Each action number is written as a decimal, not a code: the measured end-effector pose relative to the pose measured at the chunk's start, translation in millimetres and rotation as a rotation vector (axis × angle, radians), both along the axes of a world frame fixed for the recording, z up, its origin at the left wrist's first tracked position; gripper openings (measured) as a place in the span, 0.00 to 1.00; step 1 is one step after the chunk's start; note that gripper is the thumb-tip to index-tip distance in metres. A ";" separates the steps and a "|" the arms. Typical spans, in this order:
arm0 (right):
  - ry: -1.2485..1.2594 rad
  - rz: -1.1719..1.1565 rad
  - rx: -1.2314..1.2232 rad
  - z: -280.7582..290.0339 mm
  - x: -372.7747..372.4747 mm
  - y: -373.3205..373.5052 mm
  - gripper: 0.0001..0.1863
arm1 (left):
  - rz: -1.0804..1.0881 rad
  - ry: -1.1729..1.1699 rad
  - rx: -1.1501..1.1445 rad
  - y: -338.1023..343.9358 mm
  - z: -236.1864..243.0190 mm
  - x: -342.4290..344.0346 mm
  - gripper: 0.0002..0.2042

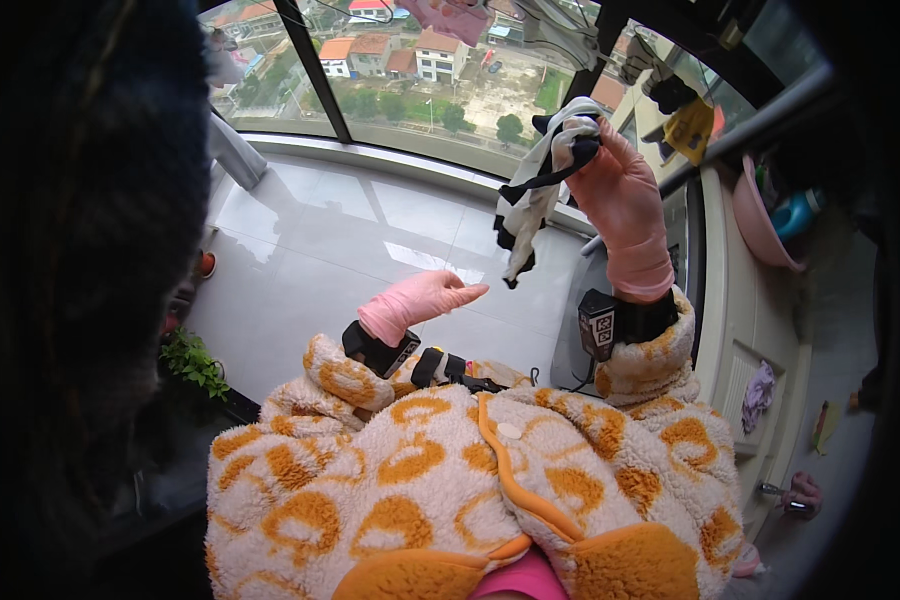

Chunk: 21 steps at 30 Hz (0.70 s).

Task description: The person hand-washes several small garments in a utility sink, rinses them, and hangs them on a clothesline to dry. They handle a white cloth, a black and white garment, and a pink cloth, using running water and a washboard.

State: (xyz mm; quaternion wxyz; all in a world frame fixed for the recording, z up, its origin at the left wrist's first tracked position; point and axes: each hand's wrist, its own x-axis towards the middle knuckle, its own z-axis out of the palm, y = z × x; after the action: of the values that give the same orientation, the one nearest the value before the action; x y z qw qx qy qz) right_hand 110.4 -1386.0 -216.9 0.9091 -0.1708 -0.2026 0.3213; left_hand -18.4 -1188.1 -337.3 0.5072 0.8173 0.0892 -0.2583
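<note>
**Black-and-white cloth held up by the window**

The right hand (622,195), in a pink glove, grips a black-and-white cloth (538,190) raised before the window (420,70). The left hand (420,300) hovers below, fingers loosely extended, holding nothing, above the tiled floor (320,240).
</note>
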 end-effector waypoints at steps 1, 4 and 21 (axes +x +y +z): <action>-0.006 -0.013 -0.053 0.7 4.2 11.4 0.13 | 0.030 0.047 -0.230 6.6 -2.9 0.7 0.32; -0.071 0.047 -0.168 -2.4 13.3 18.9 0.13 | 0.323 0.213 -1.129 25.1 -10.5 20.0 0.39; -0.489 0.079 -0.926 -58.1 221.5 137.5 0.14 | 0.501 -0.410 -0.384 100.1 68.9 209.8 0.17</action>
State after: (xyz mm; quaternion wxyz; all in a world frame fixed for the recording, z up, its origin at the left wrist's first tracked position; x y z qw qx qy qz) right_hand 331.8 -1248.5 -274.9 0.6519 -0.6169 -0.2518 0.3620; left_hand 191.4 -1088.0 -268.3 0.7060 0.6949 0.1328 0.0306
